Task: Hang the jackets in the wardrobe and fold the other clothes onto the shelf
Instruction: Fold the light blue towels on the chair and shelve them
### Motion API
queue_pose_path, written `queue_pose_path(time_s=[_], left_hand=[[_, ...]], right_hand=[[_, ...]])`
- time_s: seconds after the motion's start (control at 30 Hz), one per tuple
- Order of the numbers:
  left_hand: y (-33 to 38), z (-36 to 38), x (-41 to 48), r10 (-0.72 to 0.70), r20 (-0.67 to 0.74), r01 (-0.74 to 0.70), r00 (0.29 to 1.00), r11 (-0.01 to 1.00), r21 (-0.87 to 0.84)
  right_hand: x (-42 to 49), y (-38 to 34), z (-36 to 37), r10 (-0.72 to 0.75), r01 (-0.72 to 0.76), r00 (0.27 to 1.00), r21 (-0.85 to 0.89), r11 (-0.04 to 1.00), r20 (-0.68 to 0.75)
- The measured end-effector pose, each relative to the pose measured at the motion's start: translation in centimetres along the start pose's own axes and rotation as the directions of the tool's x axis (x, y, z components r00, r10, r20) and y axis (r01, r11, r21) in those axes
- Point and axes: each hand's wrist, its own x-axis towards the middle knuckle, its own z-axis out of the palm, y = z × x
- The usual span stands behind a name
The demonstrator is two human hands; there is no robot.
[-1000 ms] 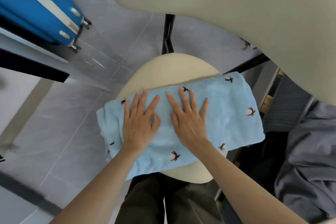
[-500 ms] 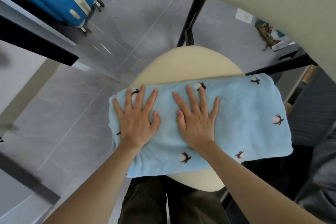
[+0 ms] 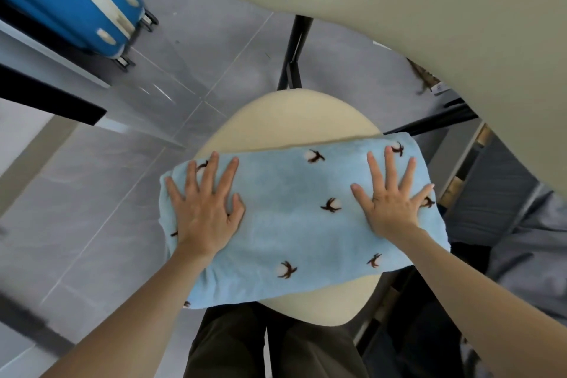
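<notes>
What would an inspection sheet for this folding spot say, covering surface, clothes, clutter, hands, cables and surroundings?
Surface: cream chair seat, rounded, bare at its far edge.
Job's things: folded light blue garment lies across the seat, overhanging both sides.
Clutter: grey clothing heaped at the right.
Grippers: left hand and right hand pressed flat on the garment, fingers spread, set apart.
Cables: nothing seen.
Surroundings: grey tiled floor, blue suitcase at far left.

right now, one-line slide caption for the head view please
Left hand and right hand press flat on a folded light-blue garment spread across a cream seat.
</notes>
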Motion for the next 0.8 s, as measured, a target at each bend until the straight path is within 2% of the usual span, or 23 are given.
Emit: queue_pose_path(time_s=[0.17,0.27,0.37,0.43,0.5,0.57,0.6,0.63,0.73,0.8], left_hand=[[1.0,-1.8,-0.3,-0.016,0.036,0.016,0.999,1.0,-0.007],[2.3,-3.4,0.0,-0.078,0.055,0.082,0.995,0.993,-0.082],[3.8,-4.7,1.7,-0.005,0.039,0.01,0.999,0.991,-0.136],[5.1,-5.4,3.5,0.139,0.096,-0.115,0.986,0.969,-0.221],[6.4,-5.5,5.2,0.284,0.194,-0.223,0.939,0.932,-0.284],[7.3,-5.2,6.3,0.362,0.284,-0.294,0.888,0.921,-0.254],[7.6,-5.1,6.8,0.371,0.311,-0.305,0.875,0.921,-0.242],[7.9,-5.1,7.1,0.367,0.336,-0.298,0.867,0.924,-0.241],[8.3,-5.4,7.9,0.356,0.42,-0.243,0.835,0.923,-0.299],[8.4,-5.7,8.0,0.374,0.463,-0.205,0.803,0.904,-0.374]], right_hand=[[-1.9,-0.5,-1.2,-0.019,0.028,0.996,0.101,0.995,-0.089],[-5.7,-2.0,-1.0,0.126,-0.082,0.982,0.283,0.956,-0.138],[-9.9,-3.9,0.5,0.312,-0.232,0.944,0.456,0.859,-0.108],[-12.0,-5.7,1.4,0.455,-0.331,0.889,0.628,0.704,-0.041],[-13.1,-7.7,2.0,0.6,-0.422,0.793,0.807,0.414,0.107],[-13.8,-9.5,2.5,0.689,-0.499,0.669,0.855,0.138,0.28],[-14.1,-10.3,2.8,0.695,-0.512,0.633,0.857,0.046,0.341],[-14.3,-11.2,3.1,0.685,-0.502,0.626,0.865,-0.012,0.373],[-14.5,-13.0,4.0,0.667,-0.412,0.656,0.908,-0.074,0.352],[-14.1,-13.4,4.0,0.652,-0.339,0.661,0.923,-0.183,0.372]])
